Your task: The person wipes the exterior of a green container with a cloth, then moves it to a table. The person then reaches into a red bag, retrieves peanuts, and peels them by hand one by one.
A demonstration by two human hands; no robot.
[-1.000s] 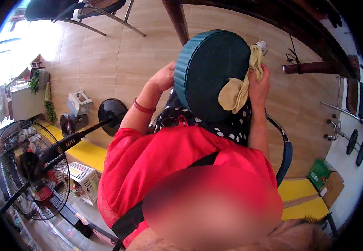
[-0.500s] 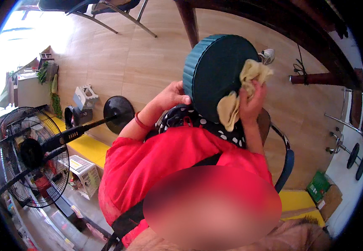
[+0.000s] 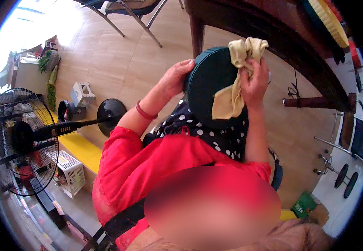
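A round, dark green thing point(image 3: 208, 85) with a flat face and ribbed sides is tilted up in front of me, above my lap. Its kind I cannot make out. My left hand point(image 3: 176, 78) grips its left rim, with the fingers partly hidden behind the side. In my right hand point(image 3: 254, 85) is a crumpled pale yellow cloth point(image 3: 227, 103), pinched between the fingers. One end of the cloth sticks up past the far right rim, and the other lies across the flat face.
A dark wooden table point(image 3: 248, 29) stands ahead to the right, bearing a yellow ribbed round thing point(image 3: 326, 21). A chair point(image 3: 135, 14) is beyond. On my left are a standing fan point(image 3: 22, 140), a white plastic basket point(image 3: 70, 171) and a small stool point(image 3: 83, 94).
The round thing has tilted more upright. My left hand has shifted up its rim. The cloth has moved up and partly past the far edge with my right hand. The view has swung right.
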